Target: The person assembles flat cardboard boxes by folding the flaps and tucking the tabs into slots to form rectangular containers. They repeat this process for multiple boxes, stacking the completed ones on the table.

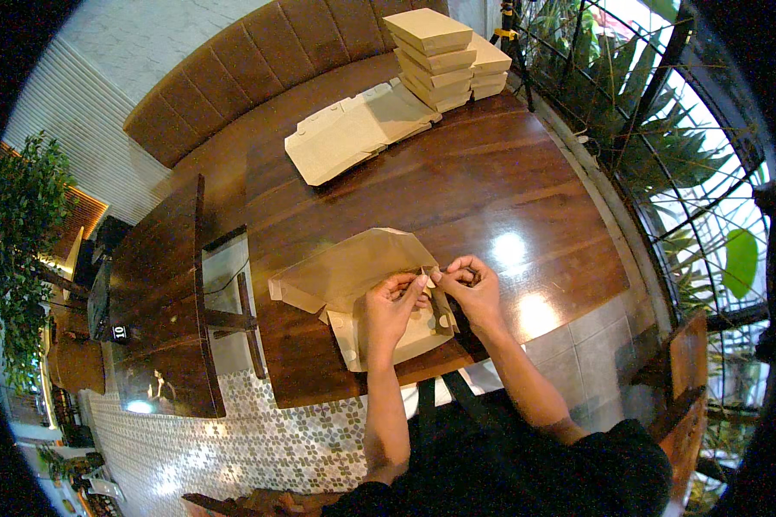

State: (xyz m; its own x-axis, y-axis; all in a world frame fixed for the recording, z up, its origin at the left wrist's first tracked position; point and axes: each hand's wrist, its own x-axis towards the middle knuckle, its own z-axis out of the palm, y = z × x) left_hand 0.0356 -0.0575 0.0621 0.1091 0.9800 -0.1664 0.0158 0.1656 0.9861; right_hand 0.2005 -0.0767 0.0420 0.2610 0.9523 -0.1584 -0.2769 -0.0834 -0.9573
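A partly folded brown cardboard box [345, 269] lies at the near edge of the wooden table, its lid panel standing up on the far left side. My left hand [390, 308] reaches over the box, thumb and fingertips pinched at a small pale flap near its far right corner. Close beside it, my right hand [470, 289] pinches the same corner from the right, fingers curled. The fingertips of both hands nearly meet and partly cover the flap. White-looking cut tabs show on the box's near wall.
Flat unfolded cardboard blanks [353, 138] lie on the far part of the dark wooden table [457, 189]. Stacks of folded boxes [431, 52] stand behind them at the far right corner. A second table [159, 302] is to the left, a brown padded bench [259, 65] behind.
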